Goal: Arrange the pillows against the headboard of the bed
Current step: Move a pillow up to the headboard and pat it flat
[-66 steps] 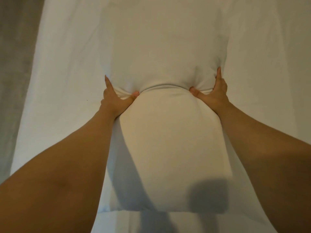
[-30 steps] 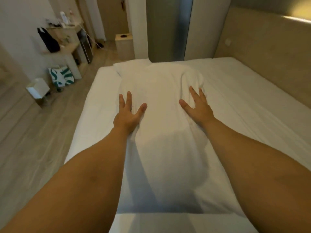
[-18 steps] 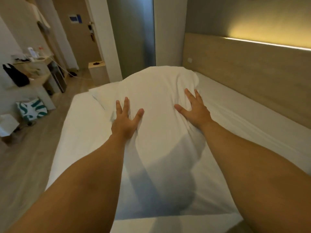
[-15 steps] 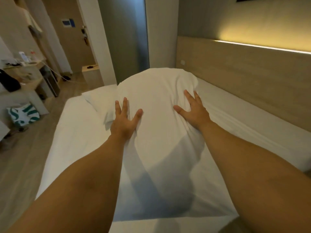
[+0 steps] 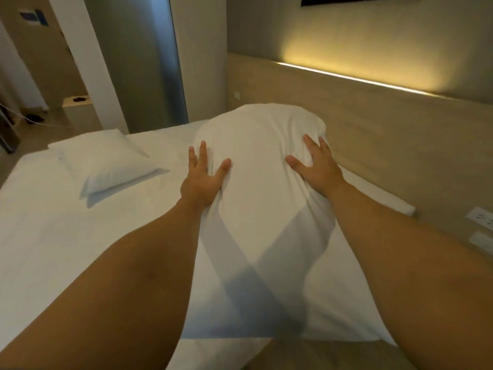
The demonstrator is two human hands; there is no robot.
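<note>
I hold a large white pillow (image 5: 262, 198) lengthwise in front of me, above the white bed (image 5: 53, 236). My left hand (image 5: 204, 180) grips its left side and my right hand (image 5: 316, 166) grips its right side, thumbs pressed into the top. The pillow's far end bulges up close to the wooden headboard (image 5: 386, 134) on the right. A second white pillow (image 5: 106, 160) lies flat on the bed at the far left, away from the headboard.
A lit strip (image 5: 346, 77) runs along the top of the headboard. Wall sockets (image 5: 480, 217) sit at the right edge. A pillar (image 5: 138, 62) and doorway stand beyond the bed, with wooden floor at the far left.
I lifted the pillow off the bed and swung it to the right toward the headboard. The view turned right, and the second pillow came out from behind the held one.
</note>
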